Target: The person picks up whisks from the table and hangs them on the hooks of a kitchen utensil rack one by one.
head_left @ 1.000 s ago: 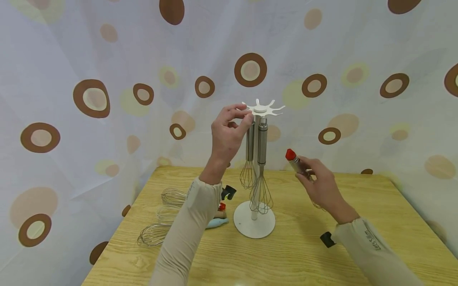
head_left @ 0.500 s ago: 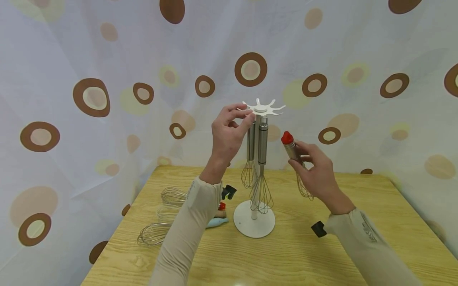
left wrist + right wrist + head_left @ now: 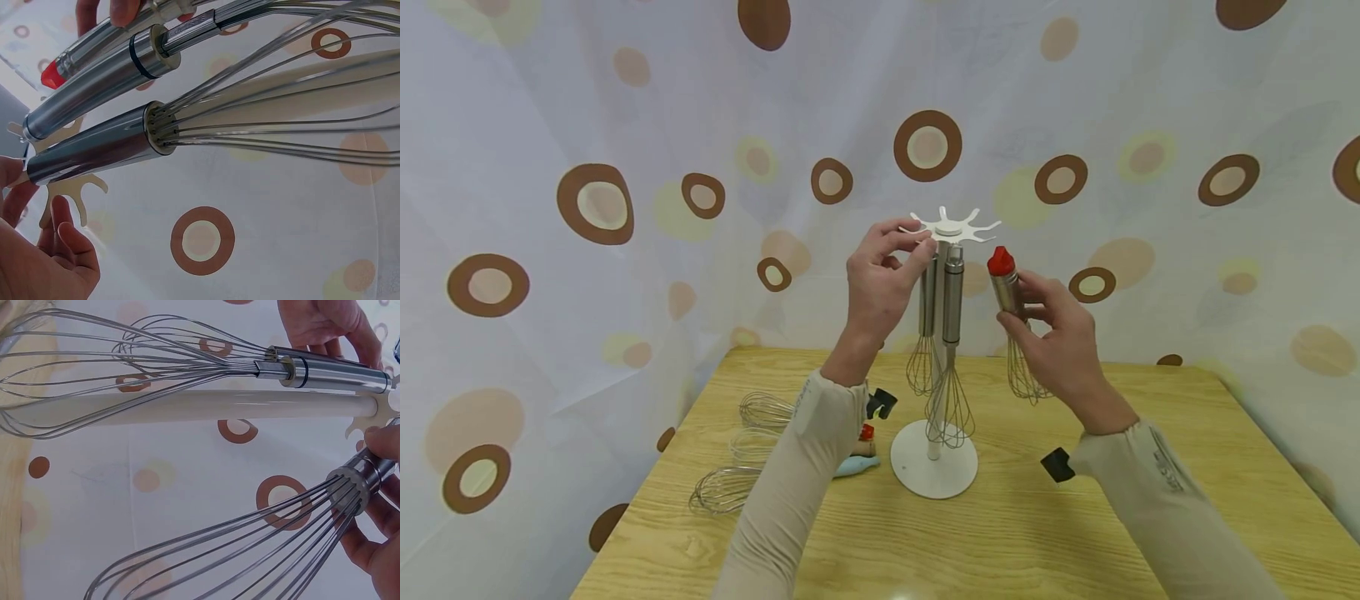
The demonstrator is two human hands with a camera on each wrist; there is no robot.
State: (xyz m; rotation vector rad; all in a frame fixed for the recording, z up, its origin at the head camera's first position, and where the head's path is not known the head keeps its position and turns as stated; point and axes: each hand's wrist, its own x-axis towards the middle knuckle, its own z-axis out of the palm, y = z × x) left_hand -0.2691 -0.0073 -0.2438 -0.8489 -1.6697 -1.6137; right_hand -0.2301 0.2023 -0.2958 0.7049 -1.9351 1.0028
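Observation:
A white whisk stand (image 3: 917, 468) with a pronged top and a round base stands on the table. Two steel whisks hang from its prongs, a longer whisk (image 3: 952, 304) in front and a shorter whisk (image 3: 927, 308) on the left. At the stand's top left edge, my left hand (image 3: 876, 287) pinches a prong between thumb and fingers. My right hand (image 3: 1062, 333) grips the steel handle of a whisk with a red end cap (image 3: 1002, 262). That whisk is upright with its wires (image 3: 250, 544) downward, raised right of the stand, its cap slightly below prong height.
Several whisks lie on the wooden table (image 3: 925, 550) to the left, partly behind my left sleeve, among them a wire whisk (image 3: 718, 492) and a light blue handle (image 3: 856, 467). A patterned curtain (image 3: 865, 83) hangs behind the table. Black wrist mounts (image 3: 1057, 465) project from both sleeves.
My right hand has raised the red-capped whisk and brought it left toward the stand, turning it more upright. The left hand stays at the stand's top.

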